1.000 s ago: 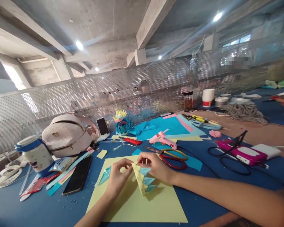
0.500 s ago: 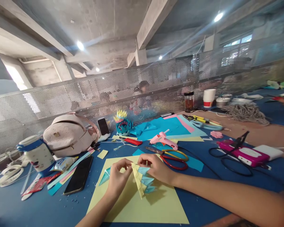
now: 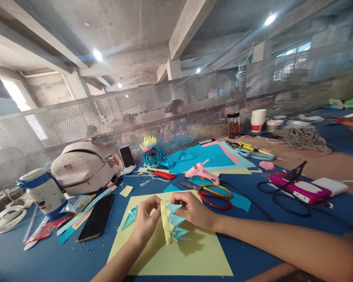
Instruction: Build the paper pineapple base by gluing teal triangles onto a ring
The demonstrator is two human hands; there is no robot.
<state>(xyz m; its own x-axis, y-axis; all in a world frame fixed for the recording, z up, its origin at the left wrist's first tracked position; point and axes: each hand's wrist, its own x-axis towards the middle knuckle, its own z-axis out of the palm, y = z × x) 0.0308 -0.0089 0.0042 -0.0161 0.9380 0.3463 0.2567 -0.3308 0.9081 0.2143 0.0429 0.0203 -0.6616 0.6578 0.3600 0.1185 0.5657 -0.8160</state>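
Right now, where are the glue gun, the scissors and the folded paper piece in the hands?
Pink glue gun (image 3: 200, 172), head view, on its body.
Scissors (image 3: 216, 194), head view, on the handle loops.
Folded paper piece (image 3: 169, 221), head view, on its yellow and blue folds between both hands.

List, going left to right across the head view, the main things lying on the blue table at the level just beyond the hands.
White mug → black phone → red-handled scissors → magenta case.

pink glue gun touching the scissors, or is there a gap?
Cannot tell. In the head view the pink glue gun lies just behind the scissors; its handle end overlaps the yellow scissor loop, so neither contact nor gap shows plainly.
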